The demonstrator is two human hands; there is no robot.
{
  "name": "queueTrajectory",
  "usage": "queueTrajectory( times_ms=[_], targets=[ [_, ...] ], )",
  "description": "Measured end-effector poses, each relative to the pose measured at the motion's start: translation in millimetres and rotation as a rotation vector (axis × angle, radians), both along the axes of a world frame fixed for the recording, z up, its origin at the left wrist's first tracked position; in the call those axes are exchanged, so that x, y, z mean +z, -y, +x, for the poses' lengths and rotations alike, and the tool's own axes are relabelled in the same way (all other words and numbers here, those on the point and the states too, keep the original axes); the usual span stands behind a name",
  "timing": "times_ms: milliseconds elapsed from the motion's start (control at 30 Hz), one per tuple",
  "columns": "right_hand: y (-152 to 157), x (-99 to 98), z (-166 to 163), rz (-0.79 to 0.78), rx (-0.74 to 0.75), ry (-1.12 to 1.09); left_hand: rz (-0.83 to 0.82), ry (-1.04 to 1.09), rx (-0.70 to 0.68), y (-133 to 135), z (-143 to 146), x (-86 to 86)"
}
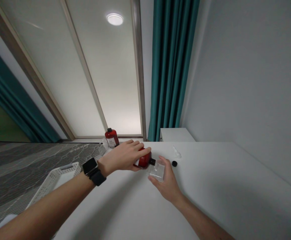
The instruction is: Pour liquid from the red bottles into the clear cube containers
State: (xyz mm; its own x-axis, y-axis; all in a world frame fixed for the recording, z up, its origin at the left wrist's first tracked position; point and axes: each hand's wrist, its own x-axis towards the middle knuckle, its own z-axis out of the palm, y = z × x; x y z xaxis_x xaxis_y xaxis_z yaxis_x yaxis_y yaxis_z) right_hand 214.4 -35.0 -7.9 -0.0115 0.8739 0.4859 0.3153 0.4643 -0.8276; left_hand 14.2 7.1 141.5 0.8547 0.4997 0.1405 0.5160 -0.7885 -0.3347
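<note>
My left hand [129, 155] is wrapped over a red bottle [144, 160] with a dark neck, tipped on its side toward the right. The neck points at a small clear bottle [157, 171], right at its mouth; whether the two touch I cannot tell. Fingers and thumb of my right hand [167, 183] grip the clear bottle from the right. Just beyond that hand lies a black cap [174, 163] on the white table [140, 213]. A clear pointed piece [177, 152] rests farther back. Liquid inside the clear bottle cannot be made out.
Another red bottle [112, 137] with a black cap stands at the table's back left, beside a clear plastic item [103, 146]. At the left edge is a white perforated basket [45, 181]. A white cabinet [176, 134] stands behind the table, with a wall [250, 83] to the right.
</note>
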Motion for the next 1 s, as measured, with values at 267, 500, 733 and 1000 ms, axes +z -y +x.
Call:
queueTrajectory(
  times_ms=[267,500,733,1000],
  targets=[
    [-0.4,-1.0,-0.1,0.003,-0.013,0.006,-0.007,0.025,-0.002,-0.1,-0.1,-0.6],
    [-0.4,-2.5,-0.6,-0.001,-0.012,-0.01,-0.003,0.018,-0.004,0.4,0.9,1.0],
    [0.7,-0.1,-0.3,-0.014,0.003,-0.013,0.003,-0.026,0.017,1.8,2.6,3.2],
    [0.0,-0.2,0.0,-0.012,0.001,-0.005,-0.005,-0.022,0.019,2.3,1.5,3.2]
  ],
)
